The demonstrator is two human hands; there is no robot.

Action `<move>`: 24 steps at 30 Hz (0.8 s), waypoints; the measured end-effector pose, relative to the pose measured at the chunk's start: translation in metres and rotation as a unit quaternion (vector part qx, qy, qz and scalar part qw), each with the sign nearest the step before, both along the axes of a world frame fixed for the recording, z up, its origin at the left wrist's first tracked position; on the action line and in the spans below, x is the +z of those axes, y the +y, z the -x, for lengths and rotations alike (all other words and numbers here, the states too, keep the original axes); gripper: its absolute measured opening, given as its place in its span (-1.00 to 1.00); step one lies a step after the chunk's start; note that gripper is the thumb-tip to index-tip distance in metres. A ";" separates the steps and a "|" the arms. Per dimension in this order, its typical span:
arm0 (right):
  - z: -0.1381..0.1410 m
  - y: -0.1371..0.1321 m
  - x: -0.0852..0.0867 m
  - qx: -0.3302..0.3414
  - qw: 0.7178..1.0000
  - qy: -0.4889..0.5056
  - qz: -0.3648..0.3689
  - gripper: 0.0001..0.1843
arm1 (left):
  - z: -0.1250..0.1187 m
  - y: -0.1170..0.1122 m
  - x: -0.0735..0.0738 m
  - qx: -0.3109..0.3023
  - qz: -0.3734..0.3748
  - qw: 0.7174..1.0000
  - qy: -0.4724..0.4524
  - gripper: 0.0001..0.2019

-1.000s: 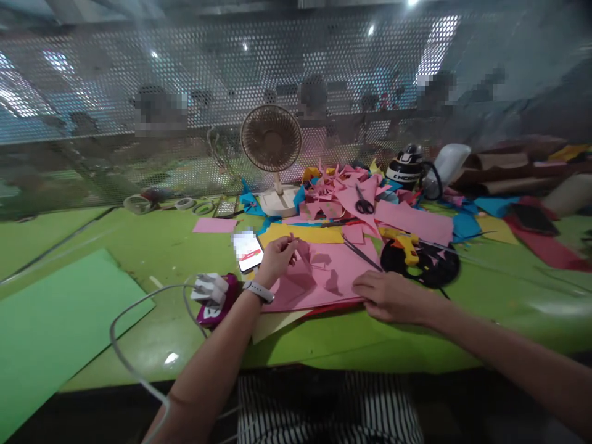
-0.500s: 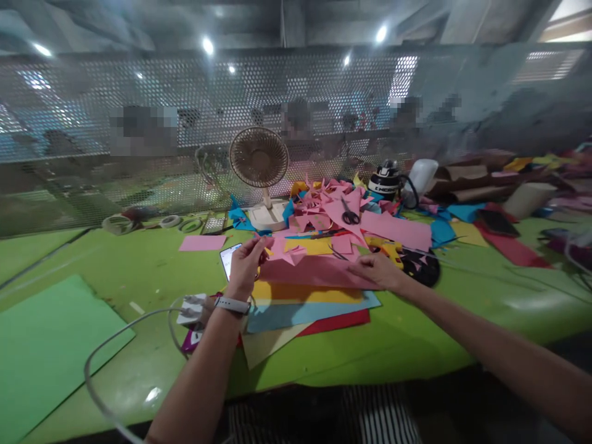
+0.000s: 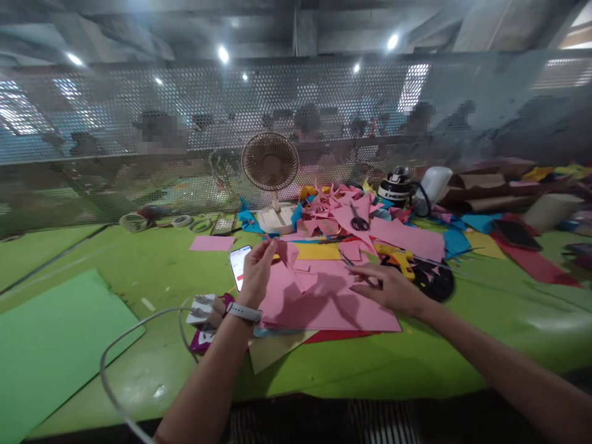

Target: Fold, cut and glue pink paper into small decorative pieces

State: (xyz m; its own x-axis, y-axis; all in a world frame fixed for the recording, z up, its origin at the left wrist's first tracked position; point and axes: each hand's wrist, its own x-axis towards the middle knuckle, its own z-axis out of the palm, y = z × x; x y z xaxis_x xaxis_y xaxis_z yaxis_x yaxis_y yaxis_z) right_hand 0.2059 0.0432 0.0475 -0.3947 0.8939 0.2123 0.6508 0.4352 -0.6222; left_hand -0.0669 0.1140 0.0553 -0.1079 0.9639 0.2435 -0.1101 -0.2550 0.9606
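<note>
My left hand (image 3: pixel 259 268) is closed, with thumb and fingertips pinched on a cut piece of pink paper (image 3: pixel 290 262). That piece hangs over a large pink sheet (image 3: pixel 324 308) and casts a shadow on it. My right hand (image 3: pixel 391 288) hovers over the sheet's right side with thumb and fingers apart. Its fingertips are right by a slim dark pointed tool (image 3: pixel 346 258); whether they touch it I cannot tell. Under the pink sheet, edges of a red sheet (image 3: pixel 340 336) and a cream sheet (image 3: pixel 272 354) show.
Behind the sheets lie a pink scrap pile (image 3: pixel 330 206) and black scissors (image 3: pixel 359 222). A fan (image 3: pixel 272 166) stands at the back. A yellow glue gun (image 3: pixel 401 262) is right, a phone (image 3: pixel 238 265) and a cabled plug (image 3: pixel 202 308) left. A green sheet (image 3: pixel 69 351) lies far left.
The pink sheet, whose edge was lifted near my right hand, now lies flat over the orange and blue sheets. My right hand has let go of it. My left hand keeps its pinch.
</note>
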 end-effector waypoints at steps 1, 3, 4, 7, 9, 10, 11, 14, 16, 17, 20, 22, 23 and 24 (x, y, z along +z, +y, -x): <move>0.006 0.004 -0.001 0.001 1.000 0.015 -0.019 -0.48 | -0.003 -0.003 -0.001 -0.023 0.016 1.000 -0.002 -0.73; 0.020 0.011 -0.005 0.041 0.998 0.040 -0.034 -0.39 | -0.009 -0.008 -0.003 -0.053 0.041 0.998 0.016 -0.69; 0.028 0.014 -0.008 0.064 0.996 0.051 -0.039 -0.36 | -0.011 -0.010 -0.004 -0.067 0.050 0.996 0.023 -0.68; 0.049 0.022 -0.014 0.121 0.987 0.082 -0.071 -0.38 | -0.015 -0.013 -0.008 -0.084 0.059 0.994 0.034 -0.66; 0.059 0.026 -0.016 0.166 0.975 0.112 -0.095 -0.51 | -0.017 -0.014 -0.011 -0.085 0.069 0.993 0.033 -0.67; 0.061 0.028 -0.017 0.188 0.968 0.127 -0.103 -0.58 | -0.018 -0.014 -0.012 -0.088 0.075 0.993 0.030 -0.67; 0.063 0.029 -0.019 0.204 0.962 0.143 -0.109 -0.63 | -0.018 -0.015 -0.012 -0.095 0.082 0.992 0.026 -0.67; 0.063 0.033 -0.024 0.200 0.956 0.176 -0.121 -0.68 | -0.020 -0.019 -0.010 -0.135 0.093 0.986 -0.001 -0.64; 0.060 0.036 -0.028 0.173 0.959 0.187 -0.122 -0.67 | -0.021 -0.022 -0.008 -0.162 0.110 0.980 -0.031 -0.58; 0.058 0.037 -0.030 0.161 0.961 0.191 -0.122 -0.65 | -0.022 -0.023 -0.008 -0.174 0.123 0.976 -0.043 -0.56; 0.053 0.038 -0.033 0.131 0.967 0.183 -0.116 -0.55 | -0.023 -0.024 -0.009 -0.177 0.159 0.970 -0.055 -0.55; 0.051 0.036 -0.030 0.115 0.975 0.151 -0.118 -0.47 | -0.023 -0.022 -0.012 -0.157 0.161 0.972 -0.069 -0.57; 0.051 0.034 -0.028 0.111 0.977 0.133 -0.123 -0.43 | -0.023 -0.020 -0.013 -0.145 0.161 0.973 -0.081 -0.58; 0.051 0.032 -0.025 0.111 0.978 0.118 -0.130 -0.40 | -0.023 -0.019 -0.015 -0.134 0.161 0.973 -0.092 -0.59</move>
State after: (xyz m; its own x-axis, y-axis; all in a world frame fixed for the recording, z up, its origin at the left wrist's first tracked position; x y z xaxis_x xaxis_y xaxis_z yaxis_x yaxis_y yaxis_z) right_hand 0.1553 0.0757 0.0221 -0.4868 0.6952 0.5290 0.3740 0.7131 -0.5930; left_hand -0.0437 0.0948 0.0407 0.1449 0.9865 -0.0758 -0.3081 0.1177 0.9440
